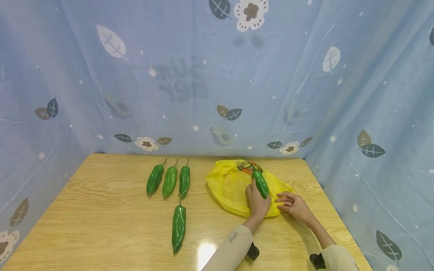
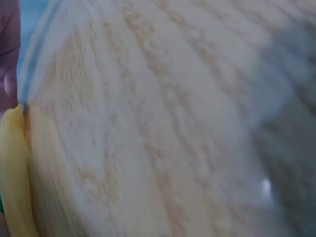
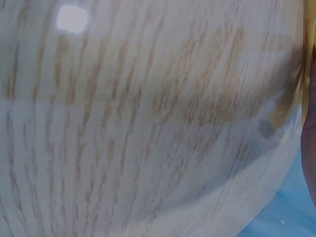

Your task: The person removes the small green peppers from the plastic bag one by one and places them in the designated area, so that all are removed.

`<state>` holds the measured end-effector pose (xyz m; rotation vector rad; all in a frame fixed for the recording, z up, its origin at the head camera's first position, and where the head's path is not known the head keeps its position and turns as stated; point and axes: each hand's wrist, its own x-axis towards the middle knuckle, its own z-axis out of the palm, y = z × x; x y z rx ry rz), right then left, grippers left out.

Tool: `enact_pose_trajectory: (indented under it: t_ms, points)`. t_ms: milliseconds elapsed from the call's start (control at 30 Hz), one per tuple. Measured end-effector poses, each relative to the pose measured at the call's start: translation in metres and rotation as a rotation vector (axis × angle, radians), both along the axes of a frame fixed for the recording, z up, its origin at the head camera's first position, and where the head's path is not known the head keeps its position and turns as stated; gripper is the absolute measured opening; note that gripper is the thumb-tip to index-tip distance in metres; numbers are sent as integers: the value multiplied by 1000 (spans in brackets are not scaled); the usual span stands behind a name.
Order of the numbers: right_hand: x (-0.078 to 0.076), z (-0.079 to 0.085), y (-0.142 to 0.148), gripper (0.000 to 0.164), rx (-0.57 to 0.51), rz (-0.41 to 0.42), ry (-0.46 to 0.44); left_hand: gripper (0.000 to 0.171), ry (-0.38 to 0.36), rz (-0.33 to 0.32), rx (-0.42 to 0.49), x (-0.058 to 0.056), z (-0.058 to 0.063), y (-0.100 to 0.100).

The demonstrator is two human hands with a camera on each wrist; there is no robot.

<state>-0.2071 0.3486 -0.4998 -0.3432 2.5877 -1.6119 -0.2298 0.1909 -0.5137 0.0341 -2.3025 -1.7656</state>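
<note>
My left hand [image 1: 259,202] grips a long green pepper [image 1: 260,184], its fingers around the lower end, over a yellow plastic bag [image 1: 232,188]. The bag lies flattened on the table, with an orange and dark print near its far edge. At the bag's right edge, the fingertips of my right hand [image 1: 295,206] pinch the thin plastic. A strip of the yellow bag [image 2: 14,173] shows at the left border of the left wrist view. In the right wrist view, only the side of the right hand [image 3: 310,148] appears, against the yellow plastic.
Three green peppers [image 1: 170,181] lie side by side left of the bag, stems pointing away. Nearer me lies another green pepper [image 1: 179,227]. The wooden table [image 1: 101,218] is bordered by a blue patterned curtain [image 1: 190,94] at the back and both sides.
</note>
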Motion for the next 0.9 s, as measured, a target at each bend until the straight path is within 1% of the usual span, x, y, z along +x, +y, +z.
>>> enact_pose_trajectory:
  t_ms: [67,100,167,233,267,333,467,567,633,700,767,833,900]
  points:
    - [-1,0,0,45,-11,3,0,78,-21,-11,-24,0,1,0]
    - [-1,0,0,45,-15,4,1,79,-23,-6,-48,0,1,0]
    - [-1,0,-1,45,-17,12,-1,82,-27,18,-83,0,2,1]
    - [-1,0,-1,45,-13,18,-5,81,-29,60,-118,0,2,2]
    - [0,1,-1,46,-9,18,-7,79,-30,82,-119,0,2,3]
    - [2,1,0,46,6,11,-10,75,-35,115,-93,0,4,4]
    - [6,3,1,46,25,-12,-15,69,-49,146,8,-1,7,4]
    - [7,4,0,47,22,-7,-6,58,-59,164,66,-2,9,0]
    - [6,3,0,46,14,3,3,52,-67,173,70,-4,10,-4]
    - [6,2,0,45,9,12,25,48,-68,168,68,-5,9,-8]
    - [6,0,1,44,10,10,35,41,-50,158,42,-7,9,-12]
    - [5,-1,1,43,14,-2,39,33,-16,152,21,-9,9,-14]
    - [5,-1,0,43,17,-7,31,25,12,145,21,-11,9,-17]
